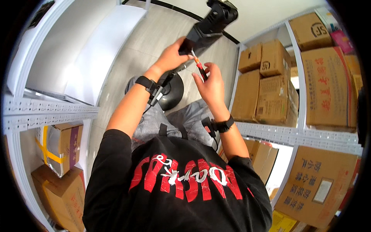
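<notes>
My left hand [172, 56] is closed around the near end of a long black box-shaped part [206, 34], which tilts up and away from me. At its far end sits a bulky, blurred black head [224, 14]. In my right hand [211, 83] is a screwdriver [201, 68] with a red and black handle, pinched between thumb and fingers. Its shaft points up and left, and the tip meets the near end of the black part; what it touches there is too small to tell. Below my left hand, a round black disc-like piece [172, 92] shows between my legs.
Empty-looking white shelving [104, 50] rises on my left, with a yellow-taped carton [60, 149] lower down. Metal racks on my right hold several cardboard boxes [276, 98]. Black bands with small devices [147, 84] are strapped to both my wrists.
</notes>
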Tool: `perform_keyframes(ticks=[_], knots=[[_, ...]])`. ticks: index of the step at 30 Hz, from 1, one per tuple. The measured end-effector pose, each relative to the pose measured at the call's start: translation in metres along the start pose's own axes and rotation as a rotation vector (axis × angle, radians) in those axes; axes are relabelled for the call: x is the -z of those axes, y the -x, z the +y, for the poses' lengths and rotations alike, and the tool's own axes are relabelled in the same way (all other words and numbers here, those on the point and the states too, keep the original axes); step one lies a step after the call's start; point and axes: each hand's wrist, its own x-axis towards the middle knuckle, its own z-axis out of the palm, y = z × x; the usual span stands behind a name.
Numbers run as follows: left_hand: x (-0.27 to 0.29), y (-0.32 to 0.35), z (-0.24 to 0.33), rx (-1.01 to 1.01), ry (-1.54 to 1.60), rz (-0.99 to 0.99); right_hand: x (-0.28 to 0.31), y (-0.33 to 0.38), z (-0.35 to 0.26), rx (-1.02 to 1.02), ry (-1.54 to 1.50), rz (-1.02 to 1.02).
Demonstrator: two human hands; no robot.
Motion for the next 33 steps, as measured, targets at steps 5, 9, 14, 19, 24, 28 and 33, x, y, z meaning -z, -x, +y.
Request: perform_keyframes(ticks=[5, 9, 14, 19, 24, 28, 33], knots=[[0.000, -0.002, -0.001, 0.002, 0.074, -0.002, 0.000, -0.002, 0.002, 0.158, 0.229, 0.110], [0.000, -0.004, 0.005, 0.041, 0.073, -0.050, -0.002, -0.005, 0.004, 0.085, 0.114, 0.063], [0.001, -0.004, 0.001, 0.041, 0.072, -0.070, 0.000, -0.015, 0.021, -0.540, -0.934, -0.306], [-0.001, -0.004, -0.002, 0.055, 0.069, -0.074, 0.007, -0.016, 0.015, -0.667, -1.038, -0.420], [0.000, -0.002, -0.002, 0.030, 0.114, -0.051, 0.010, -0.005, -0.010, -0.092, -0.179, -0.126], [-0.001, -0.002, 0.005, 0.057, 0.124, -0.077, 0.010, -0.001, -0.004, 0.128, -0.004, -0.005], [0.000, -0.004, 0.003, 0.019, 0.049, -0.022, 0.003, -0.001, -0.004, 0.191, 0.167, 0.106]])
